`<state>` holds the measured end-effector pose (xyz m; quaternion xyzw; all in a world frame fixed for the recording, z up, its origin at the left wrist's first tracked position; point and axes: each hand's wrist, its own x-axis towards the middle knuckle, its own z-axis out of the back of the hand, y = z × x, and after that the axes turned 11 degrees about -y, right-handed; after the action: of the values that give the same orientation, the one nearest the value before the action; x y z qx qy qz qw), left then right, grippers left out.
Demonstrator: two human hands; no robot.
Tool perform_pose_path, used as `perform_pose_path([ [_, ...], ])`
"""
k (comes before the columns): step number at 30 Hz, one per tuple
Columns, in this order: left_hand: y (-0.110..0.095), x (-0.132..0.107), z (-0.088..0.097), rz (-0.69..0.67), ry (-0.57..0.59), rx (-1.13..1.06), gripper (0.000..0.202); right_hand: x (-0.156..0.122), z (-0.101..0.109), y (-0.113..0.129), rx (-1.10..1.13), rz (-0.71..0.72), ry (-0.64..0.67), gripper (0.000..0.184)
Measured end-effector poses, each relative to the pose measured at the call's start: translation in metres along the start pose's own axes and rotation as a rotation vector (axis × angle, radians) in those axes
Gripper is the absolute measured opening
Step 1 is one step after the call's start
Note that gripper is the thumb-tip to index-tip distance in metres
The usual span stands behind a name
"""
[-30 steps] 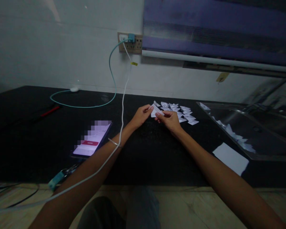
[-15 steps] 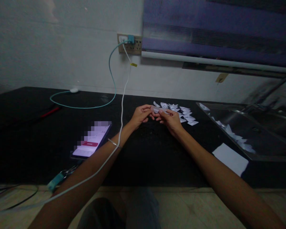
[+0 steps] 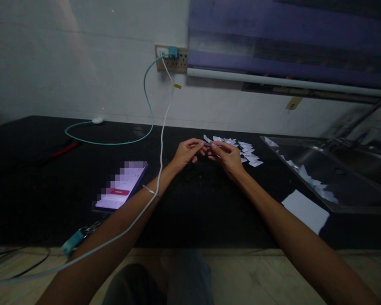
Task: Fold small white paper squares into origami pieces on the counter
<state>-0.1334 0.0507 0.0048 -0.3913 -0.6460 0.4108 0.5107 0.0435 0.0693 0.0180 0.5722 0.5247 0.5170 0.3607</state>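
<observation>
Between my two hands is a small strip of folded paper (image 3: 207, 144), seen nearly edge-on and looking grey. My left hand (image 3: 188, 153) pinches its left end with thumb and fingers. At the other end, my right hand (image 3: 227, 157) pinches it the same way. Just behind and to the right of my right hand lie several small folded white paper pieces (image 3: 248, 153) on the black countertop (image 3: 203, 207). My right hand hides some of those pieces.
A stack of white paper (image 3: 306, 211) lies near my right forearm. More folded papers (image 3: 314, 182) line the rim of the metal sink (image 3: 352, 209). At left are a lit phone (image 3: 122, 188), keys with a teal tag (image 3: 73, 241) and a white cable (image 3: 161, 156) crossing my left forearm.
The paper strip has turned in my fingers, from showing a pale broad face to a thin darker edge. Both hands stay in nearly the same place.
</observation>
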Motion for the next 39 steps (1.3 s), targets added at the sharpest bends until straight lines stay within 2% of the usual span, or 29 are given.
perform_pose_path([
  [7,-0.002,-0.001,-0.001,0.009,0.014,0.064,0.032,0.001,0.004,0.002,-0.029,0.052,0.098,0.03],
  [12,-0.002,0.0,0.0,-0.034,-0.047,0.092,0.031,0.005,0.005,-0.003,-0.061,0.033,0.023,0.032],
  [16,0.001,0.001,0.002,-0.045,-0.038,0.094,0.026,0.01,0.006,-0.009,-0.085,0.033,-0.02,0.035],
  [23,0.005,0.001,0.001,-0.05,-0.022,0.053,0.025,0.011,0.008,-0.012,-0.1,0.092,-0.013,0.027],
  [32,0.001,0.002,-0.003,-0.115,-0.072,0.113,0.009,0.01,0.006,-0.011,-0.102,0.105,-0.025,0.026],
  [35,-0.001,0.0,-0.003,-0.08,-0.07,0.079,0.012,0.009,0.006,-0.009,-0.129,0.118,-0.039,0.026],
  [39,-0.004,-0.003,-0.004,0.046,-0.023,0.042,0.026,0.006,0.004,-0.002,-0.141,0.138,-0.079,0.025],
])
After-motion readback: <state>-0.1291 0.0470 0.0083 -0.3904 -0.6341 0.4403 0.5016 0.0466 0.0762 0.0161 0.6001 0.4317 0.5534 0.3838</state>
